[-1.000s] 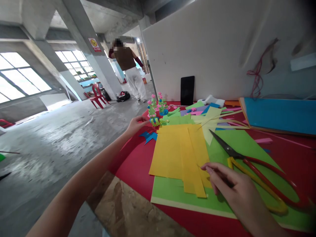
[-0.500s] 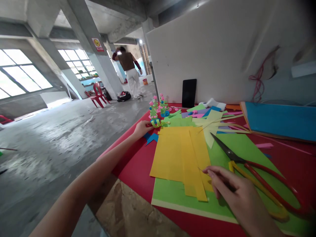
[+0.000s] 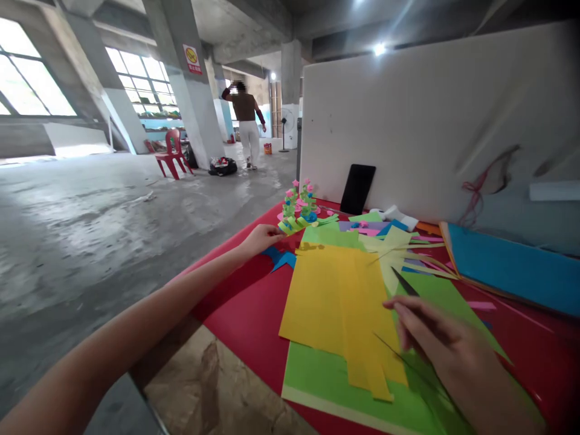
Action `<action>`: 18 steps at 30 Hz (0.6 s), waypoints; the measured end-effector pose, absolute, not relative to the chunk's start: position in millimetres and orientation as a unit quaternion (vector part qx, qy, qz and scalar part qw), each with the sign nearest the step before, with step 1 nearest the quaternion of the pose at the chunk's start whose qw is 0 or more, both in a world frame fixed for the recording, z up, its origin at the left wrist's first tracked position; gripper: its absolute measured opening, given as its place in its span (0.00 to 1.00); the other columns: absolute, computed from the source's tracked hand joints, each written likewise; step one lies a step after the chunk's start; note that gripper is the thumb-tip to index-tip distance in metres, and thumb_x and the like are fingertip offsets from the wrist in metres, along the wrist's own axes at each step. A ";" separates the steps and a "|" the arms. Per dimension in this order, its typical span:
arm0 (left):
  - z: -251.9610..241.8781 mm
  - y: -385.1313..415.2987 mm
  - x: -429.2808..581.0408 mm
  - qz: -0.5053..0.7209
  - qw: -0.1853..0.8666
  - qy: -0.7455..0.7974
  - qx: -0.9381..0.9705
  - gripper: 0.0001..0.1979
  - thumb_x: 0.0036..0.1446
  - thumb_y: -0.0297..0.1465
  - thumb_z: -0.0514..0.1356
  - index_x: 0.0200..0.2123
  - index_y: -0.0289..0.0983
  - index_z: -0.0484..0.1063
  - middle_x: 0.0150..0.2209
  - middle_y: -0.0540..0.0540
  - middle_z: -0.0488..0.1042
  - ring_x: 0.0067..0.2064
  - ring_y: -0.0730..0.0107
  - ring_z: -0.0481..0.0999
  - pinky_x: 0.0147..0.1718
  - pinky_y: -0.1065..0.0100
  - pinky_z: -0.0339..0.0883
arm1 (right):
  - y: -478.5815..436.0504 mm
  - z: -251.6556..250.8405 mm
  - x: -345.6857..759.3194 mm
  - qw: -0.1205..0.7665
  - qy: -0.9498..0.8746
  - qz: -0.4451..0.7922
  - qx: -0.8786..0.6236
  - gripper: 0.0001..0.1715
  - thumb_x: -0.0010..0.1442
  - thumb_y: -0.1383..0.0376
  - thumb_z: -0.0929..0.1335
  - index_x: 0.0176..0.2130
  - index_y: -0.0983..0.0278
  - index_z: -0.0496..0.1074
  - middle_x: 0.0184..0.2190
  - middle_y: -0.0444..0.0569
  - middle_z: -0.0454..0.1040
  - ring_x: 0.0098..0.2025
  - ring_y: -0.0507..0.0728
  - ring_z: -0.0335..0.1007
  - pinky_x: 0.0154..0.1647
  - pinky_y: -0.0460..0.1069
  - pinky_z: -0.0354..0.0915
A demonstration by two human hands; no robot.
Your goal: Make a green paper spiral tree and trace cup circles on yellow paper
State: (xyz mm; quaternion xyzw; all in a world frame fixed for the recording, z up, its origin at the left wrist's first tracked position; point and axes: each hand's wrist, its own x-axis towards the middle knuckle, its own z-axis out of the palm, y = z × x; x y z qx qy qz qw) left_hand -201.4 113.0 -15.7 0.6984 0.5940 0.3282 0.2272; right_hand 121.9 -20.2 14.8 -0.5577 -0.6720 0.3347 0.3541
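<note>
My left hand (image 3: pixel 261 237) reaches to the far left side of the red table (image 3: pixel 247 308), its fingertips pinched on a curled green paper piece (image 3: pixel 291 225). Just beyond that stand small paper flowers (image 3: pixel 301 200). My right hand (image 3: pixel 437 341) hovers over the green sheet (image 3: pixel 326 380), fingers curled together, blurred; a thin dark line runs under it. Yellow sheets (image 3: pixel 335 296) lie overlapped on the green one. A scissors blade tip (image 3: pixel 402 282) pokes out from behind my right hand; the handles are hidden.
A white board (image 3: pixel 408 121) stands behind the table with a dark phone (image 3: pixel 357 188) leaning on it. Blue sheets (image 3: pixel 512 269) lie at the right, cut coloured strips (image 3: pixel 399 241) in the middle. A person (image 3: pixel 247 121) stands far off by a pillar; a red chair (image 3: pixel 170 151) is nearby.
The view has swung up and left. My right hand has lifted off the green sheet and now covers the scissors' handles. My left hand stays at the green curl.
</note>
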 end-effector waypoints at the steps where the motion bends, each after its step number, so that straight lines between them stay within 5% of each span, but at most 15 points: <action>1: -13.1 108.5 -202.0 0.336 0.244 0.590 0.693 0.13 0.54 0.37 0.57 0.29 0.31 0.70 0.25 0.50 0.70 0.27 0.74 0.69 0.29 0.69 0.64 | -8.7 22.5 114.3 0.361 -0.686 0.313 -0.549 0.17 0.56 0.52 0.62 0.31 0.63 0.68 0.19 0.43 0.64 0.19 0.49 0.59 0.15 0.42 0.55; 6: -6.8 94.3 -204.4 0.380 0.303 0.579 0.654 0.16 0.48 0.42 0.58 0.29 0.34 0.74 0.23 0.49 0.73 0.25 0.69 0.70 0.24 0.69 0.58 | 72.1 39.5 63.5 0.394 -0.732 0.301 -0.467 0.12 0.55 0.60 0.65 0.37 0.65 0.70 0.29 0.45 0.68 0.23 0.47 0.58 0.23 0.44 0.56; 11: -6.5 92.3 -207.6 0.399 0.328 0.573 0.637 0.18 0.48 0.43 0.59 0.30 0.34 0.75 0.27 0.45 0.74 0.29 0.65 0.71 0.26 0.68 0.59 | 129.6 19.3 15.2 0.369 -0.706 0.383 -0.467 0.11 0.57 0.63 0.64 0.38 0.69 0.67 0.29 0.44 0.67 0.22 0.45 0.59 0.21 0.43 0.59; 18: -2.5 92.6 -213.4 0.390 0.312 0.597 0.628 0.17 0.48 0.42 0.59 0.31 0.33 0.75 0.29 0.47 0.75 0.29 0.70 0.70 0.27 0.71 0.59 | 152.1 1.4 -26.3 0.388 -0.630 0.451 -0.499 0.12 0.60 0.62 0.63 0.42 0.68 0.66 0.35 0.47 0.68 0.30 0.49 0.66 0.29 0.46 0.66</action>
